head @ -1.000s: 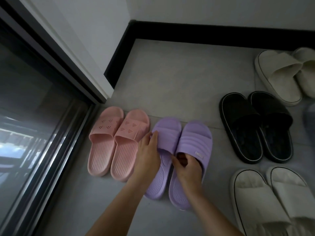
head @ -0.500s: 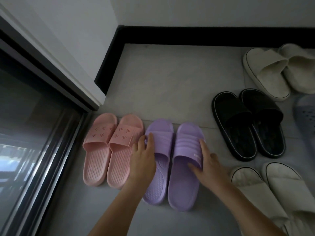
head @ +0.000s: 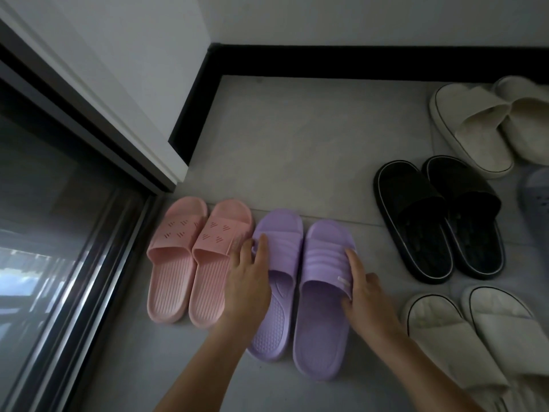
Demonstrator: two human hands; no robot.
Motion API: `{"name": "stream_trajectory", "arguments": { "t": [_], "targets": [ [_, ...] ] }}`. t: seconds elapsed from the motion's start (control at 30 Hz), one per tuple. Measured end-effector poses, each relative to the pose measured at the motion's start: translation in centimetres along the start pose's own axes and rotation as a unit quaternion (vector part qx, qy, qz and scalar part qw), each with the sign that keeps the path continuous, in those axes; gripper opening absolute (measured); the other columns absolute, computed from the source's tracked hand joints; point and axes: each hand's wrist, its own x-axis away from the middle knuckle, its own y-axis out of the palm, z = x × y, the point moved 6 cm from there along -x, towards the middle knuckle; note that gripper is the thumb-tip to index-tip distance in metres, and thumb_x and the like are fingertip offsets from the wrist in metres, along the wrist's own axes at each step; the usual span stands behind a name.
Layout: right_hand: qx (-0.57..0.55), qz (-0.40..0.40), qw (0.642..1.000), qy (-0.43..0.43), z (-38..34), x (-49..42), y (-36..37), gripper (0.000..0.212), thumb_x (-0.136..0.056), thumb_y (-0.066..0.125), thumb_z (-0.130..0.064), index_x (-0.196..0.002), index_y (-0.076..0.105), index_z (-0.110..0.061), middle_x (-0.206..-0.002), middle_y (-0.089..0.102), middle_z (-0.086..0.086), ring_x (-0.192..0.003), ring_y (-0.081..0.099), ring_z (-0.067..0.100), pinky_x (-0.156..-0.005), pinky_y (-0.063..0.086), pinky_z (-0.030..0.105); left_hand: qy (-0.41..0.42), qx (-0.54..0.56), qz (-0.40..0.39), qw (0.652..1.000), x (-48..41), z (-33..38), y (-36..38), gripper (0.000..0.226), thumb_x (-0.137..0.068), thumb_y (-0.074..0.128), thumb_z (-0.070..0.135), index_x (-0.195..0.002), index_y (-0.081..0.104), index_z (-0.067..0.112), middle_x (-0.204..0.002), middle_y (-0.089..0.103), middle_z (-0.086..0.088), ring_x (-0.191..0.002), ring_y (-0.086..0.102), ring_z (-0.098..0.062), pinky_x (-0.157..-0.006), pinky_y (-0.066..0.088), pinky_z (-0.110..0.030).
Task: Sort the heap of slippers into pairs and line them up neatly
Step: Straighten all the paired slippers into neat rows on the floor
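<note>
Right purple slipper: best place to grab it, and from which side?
Best bet: the strap of the right purple slipper. It arches over the footbed, open toward the heel. Come from the heel end, thumb under, fingers over.

The purple slippers [head: 322, 325] and pink slippers [head: 169, 281] look like matt moulded plastic, one purple sole dimpled, the pink soles ribbed. The black slippers [head: 416, 203] show a slight sheen. The floor [head: 297, 150] is smooth matt tile; the sliding door [head: 44, 218] is glossy glass.

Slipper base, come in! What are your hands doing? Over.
Left hand flat on left purple slipper, right hand touching right purple slipper. Pair side by side, next to pink pair. Nothing blocking.
</note>
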Motion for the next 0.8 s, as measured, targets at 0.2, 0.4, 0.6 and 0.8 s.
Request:
{"name": "stream_trajectory", "arguments": {
  "t": [0.2, 0.4, 0.6, 0.8],
  "targets": [
    [0.009, 0.005, 1.000, 0.004, -0.2, 0.2, -0.2, 0.091, -0.086, 0.061, -0.025, -0.146, -0.005, -0.041, -0.110, 0.046, 0.010, -0.076, 0.058, 0.025, -0.062, 0.040, 0.029, -0.006, -0.004, -0.014, 1.000, 0.4, -0.3, 0.3, 0.076, -0.082, 0.035, 0.000, -0.150, 0.007, 0.016, -0.150, 0.022, -0.012, -0.136, 0.022, -0.033, -0.109, 0.028, -0.033],
    [0.005, 0.001, 1.000, -0.003, -0.2, 0.1, -0.7, 0.090, -0.086, 0.061, -0.025, -0.147, -0.004, -0.039, -0.112, 0.047, 0.013, -0.082, 0.061, 0.029, -0.070, 0.049, 0.035, -0.006, -0.009, -0.028, 1.000, 0.6, -0.4, 0.4, 0.076, -0.084, 0.035, 0.001, -0.151, 0.003, 0.016, -0.152, 0.018, -0.010, -0.138, 0.018, -0.032, -0.110, 0.027, -0.032],
    [0.046, -0.097, 0.994, -0.004, -0.9, 0.2, -1.0, 0.121, -0.067, 0.072, -0.048, -0.141, -0.024, -0.041, -0.141, 0.023, 0.013, -0.119, 0.044, 0.032, -0.092, 0.044, 0.040, 0.017, 0.017, -0.037, 0.999, 1.1, -0.7, -1.2, 0.073, -0.085, 0.045, 0.031, -0.150, 0.015, 0.014, -0.155, 0.019, -0.013, -0.141, 0.019, -0.031, -0.114, 0.024, -0.039],
    [0.031, -0.082, 0.991, -0.103, -8.1, -1.4, -2.4, 0.129, -0.049, 0.062, -0.081, -0.148, -0.006, -0.032, -0.159, 0.000, 0.006, -0.146, 0.003, 0.024, -0.116, 0.013, 0.042, 0.005, 0.062, 0.093, 0.994, -0.2, -5.8, -5.4, 0.062, -0.081, 0.038, 0.043, -0.130, 0.049, 0.007, -0.135, 0.049, -0.015, -0.123, 0.045, -0.036, -0.102, 0.039, -0.045]
  ]
}}
